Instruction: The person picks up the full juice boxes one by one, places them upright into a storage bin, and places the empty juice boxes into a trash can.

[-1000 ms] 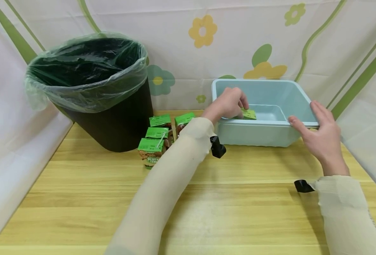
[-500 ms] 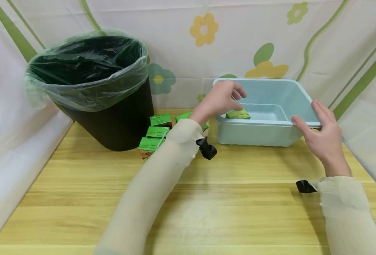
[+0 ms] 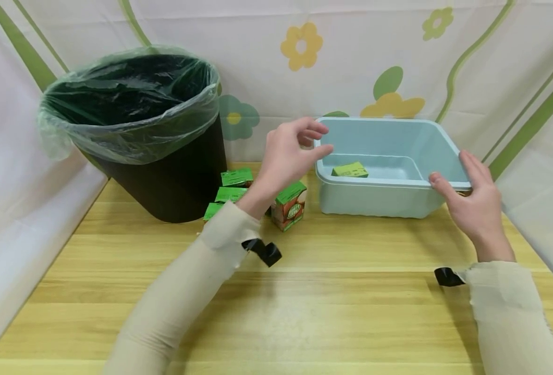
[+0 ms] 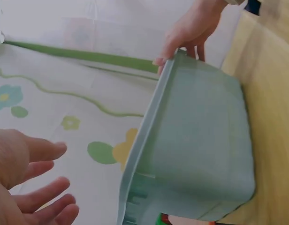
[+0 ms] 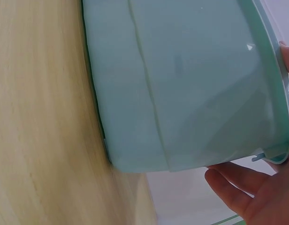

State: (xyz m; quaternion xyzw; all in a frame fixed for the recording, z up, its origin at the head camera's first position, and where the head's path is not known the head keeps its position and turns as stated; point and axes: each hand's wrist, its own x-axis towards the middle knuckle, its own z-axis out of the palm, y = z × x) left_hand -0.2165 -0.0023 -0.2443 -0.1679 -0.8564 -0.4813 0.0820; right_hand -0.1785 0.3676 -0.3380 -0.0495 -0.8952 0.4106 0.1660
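Observation:
A light blue plastic basin (image 3: 375, 200) stands on the table at the right in the head view. One green-topped carton (image 3: 349, 170) lies inside it, near the front left corner. My left hand (image 3: 289, 151) hovers at the basin's left rim with relaxed, parted fingers and nothing between them. My right hand (image 3: 478, 203) grips the basin's right front corner, thumb over the rim and fingers along the outer side. Left of the basin, below my left hand, stand several small green-topped drink cartons (image 3: 289, 206). My left wrist and sleeve partly hide them.
A black trash bin (image 3: 182, 177) lined with a translucent green bag (image 3: 131, 138) stands at the back left, close to the cartons. The wooden table (image 3: 323, 312) runs to a white curtain (image 3: 267, 47) with printed flowers behind and at both sides.
My left hand has let go of the carton in the basin and moved left, out over the rim. That carton sits slightly further left. My right hand keeps its hold on the corner.

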